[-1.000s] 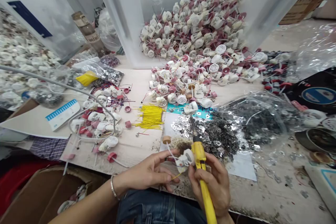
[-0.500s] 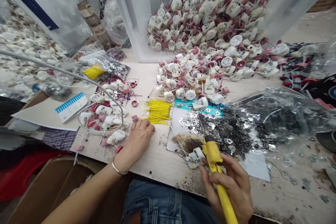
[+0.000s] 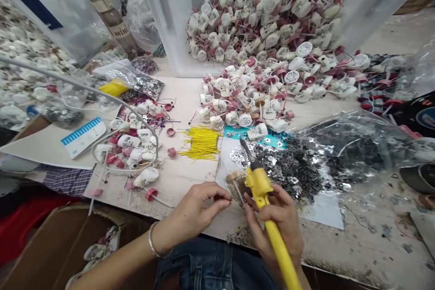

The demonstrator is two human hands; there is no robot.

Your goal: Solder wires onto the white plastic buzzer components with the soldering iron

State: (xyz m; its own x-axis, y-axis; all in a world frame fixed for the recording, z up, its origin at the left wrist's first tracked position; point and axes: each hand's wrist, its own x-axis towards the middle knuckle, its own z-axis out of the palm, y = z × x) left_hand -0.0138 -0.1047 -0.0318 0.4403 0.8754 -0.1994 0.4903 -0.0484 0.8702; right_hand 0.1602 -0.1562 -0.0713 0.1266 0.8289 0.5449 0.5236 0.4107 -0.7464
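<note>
The left hand (image 3: pixel 199 210) has come back from the bundle of cut yellow wires (image 3: pixel 202 142) to the near edge of the pale wooden worktable (image 3: pixel 190 176), meeting the right hand (image 3: pixel 280 226) in front of the person's lap. Its thumb and forefinger are pinched narrow; what they grip is too small to tell. The right hand is wrapped round the yellow-handled soldering iron (image 3: pixel 260 183), whose dark tip points away over a scatter of small silvery metal pieces (image 3: pixel 288 167). A thin pale lead (image 3: pixel 238 191) shows between the two hands, with the piece it belongs to hidden by fingers. Behind lie a heap of white-and-maroon plastic parts (image 3: pixel 272 31) and a clear plastic bag of metal bits (image 3: pixel 353 145). Work this fine seems to call for braced wrists, with the hot tip kept off the bag and the fingertips.
</note>
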